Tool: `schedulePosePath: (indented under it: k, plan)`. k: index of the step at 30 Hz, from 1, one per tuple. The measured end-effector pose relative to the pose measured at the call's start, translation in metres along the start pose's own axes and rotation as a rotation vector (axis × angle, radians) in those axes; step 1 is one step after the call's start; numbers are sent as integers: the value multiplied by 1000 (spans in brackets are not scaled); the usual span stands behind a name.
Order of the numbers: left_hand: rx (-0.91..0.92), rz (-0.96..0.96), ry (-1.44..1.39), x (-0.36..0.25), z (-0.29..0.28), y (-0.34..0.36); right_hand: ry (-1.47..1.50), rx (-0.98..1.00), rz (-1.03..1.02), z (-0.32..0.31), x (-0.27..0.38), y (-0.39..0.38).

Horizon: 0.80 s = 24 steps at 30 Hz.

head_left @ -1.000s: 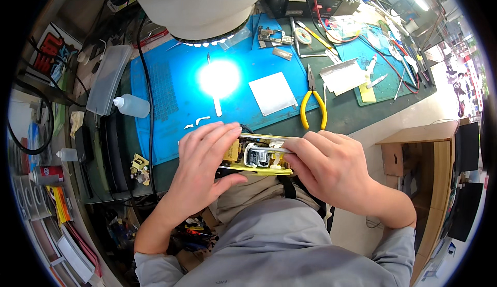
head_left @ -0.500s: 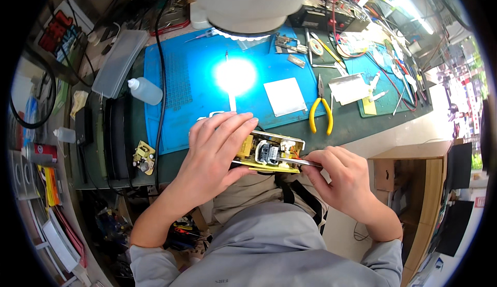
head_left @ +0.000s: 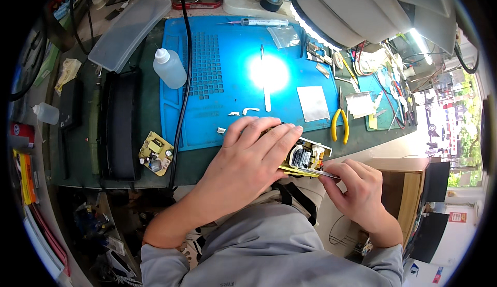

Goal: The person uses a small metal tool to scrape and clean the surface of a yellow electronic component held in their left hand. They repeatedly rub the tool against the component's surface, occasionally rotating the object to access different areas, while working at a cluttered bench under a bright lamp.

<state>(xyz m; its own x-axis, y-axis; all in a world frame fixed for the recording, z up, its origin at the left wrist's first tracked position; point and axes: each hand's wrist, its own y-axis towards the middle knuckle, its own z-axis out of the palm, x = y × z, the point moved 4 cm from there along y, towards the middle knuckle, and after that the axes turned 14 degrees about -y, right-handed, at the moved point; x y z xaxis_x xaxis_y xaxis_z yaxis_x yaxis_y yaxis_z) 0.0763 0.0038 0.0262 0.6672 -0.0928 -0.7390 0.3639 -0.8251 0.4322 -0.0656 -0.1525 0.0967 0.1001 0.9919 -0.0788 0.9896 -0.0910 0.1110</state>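
At the bench's near edge, my left hand [head_left: 251, 165] grips an open power supply unit [head_left: 304, 157], its palm and fingers covering the left end. Black, white and yellow parts fill the visible end of its shallow housing. My right hand [head_left: 357, 187] pinches a thin metal tool [head_left: 327, 174]; its kind is unclear. The tool's tip reaches the unit's near yellow edge, beside the components. Just beyond my left fingers, small white scraps [head_left: 250, 110] lie on the blue mat [head_left: 207, 126]. A slim spatula-like tool [head_left: 267, 99] rests under the bright light spot.
Yellow-handled pliers [head_left: 340, 124] and a white square plate [head_left: 313, 104] lie to the right. A loose circuit board [head_left: 156, 153], a black cable [head_left: 184, 82] and a squeeze bottle [head_left: 170, 69] are at left. A large lamp head [head_left: 336, 12] hangs over the far right.
The view has shifted, so the lamp head now appears farther right. The tool's tip has moved from among the components to the unit's near edge. Both hands keep their hold.
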Motion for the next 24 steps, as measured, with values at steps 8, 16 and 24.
schedulePosePath:
  k: [8, 16, 24]
  plan:
    - [1, -37, -13, 0, -4, 4, -9, 94, 57, -7, 3, 5]
    - [42, -60, 21, -2, -1, 3, 8, 127, 80, -11, 3, 6]
    - [46, -30, 65, 1, -2, 0, -33, 150, 111, -9, 7, 3]
